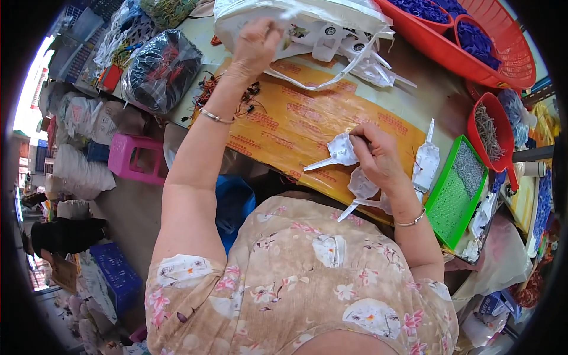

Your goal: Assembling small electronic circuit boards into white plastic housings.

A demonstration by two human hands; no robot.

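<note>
White plastic shell (341,151), pronged: pinched in right hand (378,155), near front edge of worktable (408,112). Left hand (255,46): fingers curled at white bag (232,22); grasp cannot be told. Caution: lower shell (362,184), at front edge, may fall if right hand brushes it.

The white bag (229,25) is cut off above.

Hands (257,46) (380,156): 2 | bracelets (216,117) (412,220): 2 (one each) | green tray (445,178): 1
</note>
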